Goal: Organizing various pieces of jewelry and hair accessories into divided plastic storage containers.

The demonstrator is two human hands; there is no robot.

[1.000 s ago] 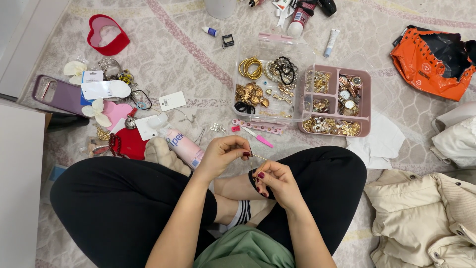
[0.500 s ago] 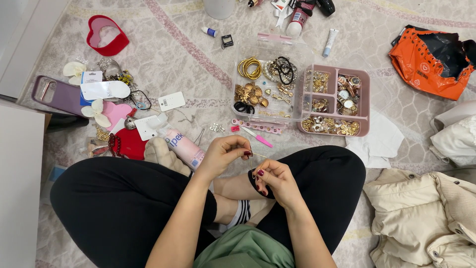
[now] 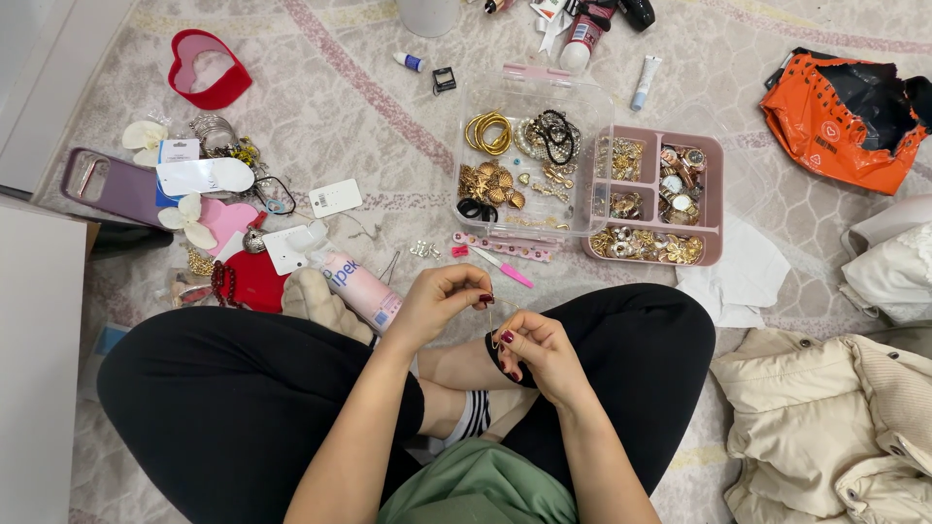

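Observation:
I sit cross-legged on a patterned carpet. My left hand [image 3: 439, 303] and my right hand [image 3: 537, 354] meet above my lap, and both pinch a thin gold chain [image 3: 493, 320] that runs between their fingertips. The chain is very fine and its ends are hidden by my fingers. Just beyond my hands stand a clear plastic box [image 3: 532, 92] with gold bangles, shells and black hair ties, and a pink compartment tray [image 3: 718, 194] full of gold jewellery and watches.
A pink tube [image 3: 357, 283] lies by my left knee. Red heart-shaped boxes [image 3: 209, 73], a purple phone case [image 3: 102, 184], white flowers and tags lie at the left. An orange bag [image 3: 840, 116] is at the far right, cream clothing [image 3: 825, 417] at the near right.
My right hand has drawn slightly left toward my left hand, so the stretch of chain between them is shorter. Everything on the carpet is as before.

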